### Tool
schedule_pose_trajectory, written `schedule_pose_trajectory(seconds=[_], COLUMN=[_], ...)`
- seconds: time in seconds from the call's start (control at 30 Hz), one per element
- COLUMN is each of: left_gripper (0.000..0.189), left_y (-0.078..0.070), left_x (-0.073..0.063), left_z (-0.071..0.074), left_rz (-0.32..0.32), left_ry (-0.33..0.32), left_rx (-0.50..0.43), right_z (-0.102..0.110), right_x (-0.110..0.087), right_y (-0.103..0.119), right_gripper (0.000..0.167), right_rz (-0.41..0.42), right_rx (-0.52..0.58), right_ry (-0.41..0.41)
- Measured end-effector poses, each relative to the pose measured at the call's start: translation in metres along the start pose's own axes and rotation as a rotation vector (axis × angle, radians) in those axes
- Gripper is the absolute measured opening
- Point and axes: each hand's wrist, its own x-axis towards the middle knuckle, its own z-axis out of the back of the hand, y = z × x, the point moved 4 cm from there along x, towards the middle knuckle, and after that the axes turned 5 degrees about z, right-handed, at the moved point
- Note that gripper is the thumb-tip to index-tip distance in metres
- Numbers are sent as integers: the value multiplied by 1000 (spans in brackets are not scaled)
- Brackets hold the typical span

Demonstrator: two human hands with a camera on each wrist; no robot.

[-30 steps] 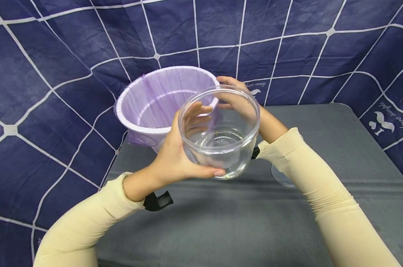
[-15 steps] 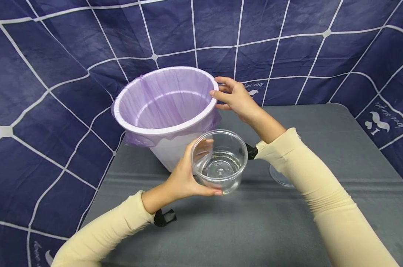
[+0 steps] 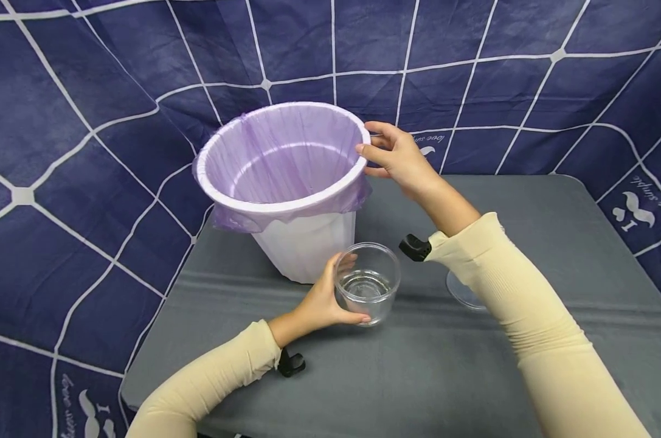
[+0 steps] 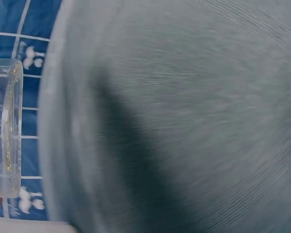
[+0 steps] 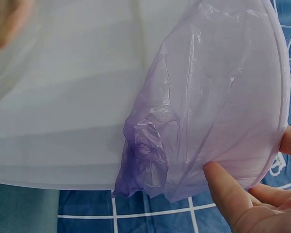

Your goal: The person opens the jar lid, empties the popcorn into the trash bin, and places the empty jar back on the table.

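Note:
My left hand (image 3: 327, 304) holds a round clear plastic tub (image 3: 376, 307) by its side, thumb in front and fingers behind. Its open mouth faces up, tilted slightly toward me, just in front of the bin. Small yellowish flecks show around the tub's base (image 4: 10, 145) in the left wrist view. At the right of the white trash bin (image 3: 314, 243), my right hand (image 3: 404, 159) grips the rim, thumb on top and fingers outside. A purple bin liner (image 3: 286, 164) lines the bin and folds over its rim. One fingertip (image 5: 212, 169) presses the liner's outer overhang.
A clear round lid (image 3: 461, 292) lies on the grey-covered table (image 3: 445, 365), partly behind the right sleeve. Blue cloth (image 3: 472, 91) with a white grid hangs behind the table and at its sides.
My left hand has brought the tub down and toward the table, away from the bin's mouth, with the tub now smaller in view. The right hand has stayed at the rim.

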Motion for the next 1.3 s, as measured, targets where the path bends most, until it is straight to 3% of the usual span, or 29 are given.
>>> schedule_pose_trajectory(seconds=[0.3,0.4,0.53,0.63,0.73,0.8,1.0,1.1,1.3], left_gripper=[104,103,115,127,134,134,112,104,94], left_y=[36,40,63,81,81,79,62,49,24], left_x=[-16,-23,-34,-39,-37,-34,-23,-24,-21], left_z=[-26,-31,-45,-53,-51,-49,-41,-36,-28], left_rz=[185,215,195,233,277,250,65,19,-92], left_ry=[67,79,107,144,186,204,205,179,164], left_rx=[-48,-64,-51,-17,-3,8,41,115,352], right_z=[4,3,6,11,17,22,32,28,21], right_x=[0,-2,-8,-11,-14,-17,-22,-24,-27], right_y=[-4,-10,-15,-17,-18,-20,-22,-26,-29], right_gripper=[56,54,54,55,55,56,56,56,52], right_rz=[-8,-10,-11,-12,-10,-8,12,20,59], right_rx=[3,2,-9,-19,-25,-30,-51,-61,-147], right_ry=[-13,-7,-17,-28,-50,-65,-69,-46,-3])
